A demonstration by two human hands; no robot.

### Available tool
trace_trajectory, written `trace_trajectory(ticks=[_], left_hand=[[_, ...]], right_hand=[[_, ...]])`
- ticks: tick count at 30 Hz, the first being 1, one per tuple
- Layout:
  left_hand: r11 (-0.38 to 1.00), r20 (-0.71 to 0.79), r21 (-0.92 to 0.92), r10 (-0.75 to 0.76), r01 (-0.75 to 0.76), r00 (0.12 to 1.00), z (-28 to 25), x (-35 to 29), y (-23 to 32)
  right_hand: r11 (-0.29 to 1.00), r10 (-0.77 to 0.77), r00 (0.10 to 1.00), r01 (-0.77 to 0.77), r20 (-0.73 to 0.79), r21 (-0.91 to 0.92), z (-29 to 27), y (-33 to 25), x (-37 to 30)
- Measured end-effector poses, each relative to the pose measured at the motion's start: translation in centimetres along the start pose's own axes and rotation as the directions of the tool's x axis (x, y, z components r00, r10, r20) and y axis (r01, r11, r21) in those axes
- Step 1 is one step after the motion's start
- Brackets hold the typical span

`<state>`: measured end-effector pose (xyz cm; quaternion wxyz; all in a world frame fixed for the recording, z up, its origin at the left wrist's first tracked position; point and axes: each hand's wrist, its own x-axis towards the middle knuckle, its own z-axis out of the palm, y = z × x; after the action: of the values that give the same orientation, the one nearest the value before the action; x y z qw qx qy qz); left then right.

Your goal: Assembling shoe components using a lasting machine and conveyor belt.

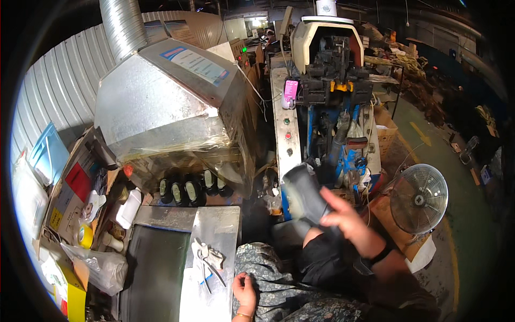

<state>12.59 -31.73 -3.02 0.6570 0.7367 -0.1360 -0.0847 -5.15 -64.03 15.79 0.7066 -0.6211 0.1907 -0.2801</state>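
Observation:
My right hand (pixel 347 221) grips a black shoe (pixel 303 192) in front of the machine. Its index finger stretches along the side of the shoe, and motion blurs both. The toe end points up and to the left, while the lower part is hidden by my hand and merges with dark clothing. My left hand (pixel 244 292) lies low by the patterned cloth over my lap (pixel 279 284), its fingers curled in with nothing visible in them. Beside it, on a bright metal plate (pixel 214 236), lie pincers (pixel 206 265) with wrapped, whitish handles.
Ahead stands a machine (pixel 335 88) with push-buttons (pixel 288 136). A metal hood (pixel 161 102) rises at left, several dark shoes (pixel 191 190) beneath it. A dark belt (pixel 155 268) runs beside the plate. Cartons (pixel 72 201) and bottles crowd the far left; a round fan (pixel 419 198) stands right.

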Motion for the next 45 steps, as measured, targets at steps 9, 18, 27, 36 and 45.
trace_trajectory(ticks=[9,18,27,36,45], left_hand=[[0.996,-0.019,0.087,0.010,-0.008,1.000,1.1,1.5,-0.7],[0.995,0.006,0.062,-0.085,0.084,0.996,2.5,1.9,1.3],[0.984,0.132,0.160,-0.104,0.083,0.986,3.5,2.6,3.0],[0.982,0.103,0.186,-0.043,0.023,0.994,4.3,3.1,0.8],[0.970,0.123,0.235,-0.098,0.067,0.988,3.8,2.9,1.3]], right_hand=[[0.420,-0.366,0.743,-0.406,-0.560,-0.812,-14.9,-13.5,16.5],[0.405,-0.174,0.799,-0.475,-0.576,-0.781,-18.7,-15.1,20.2],[0.223,-0.270,0.769,-0.536,-0.580,-0.814,-17.1,-14.3,19.2],[0.180,-0.153,0.858,-0.463,-0.490,-0.868,-18.5,-17.7,20.4],[-0.084,-0.063,0.846,-0.532,-0.529,-0.842,-15.5,-14.9,22.3]])
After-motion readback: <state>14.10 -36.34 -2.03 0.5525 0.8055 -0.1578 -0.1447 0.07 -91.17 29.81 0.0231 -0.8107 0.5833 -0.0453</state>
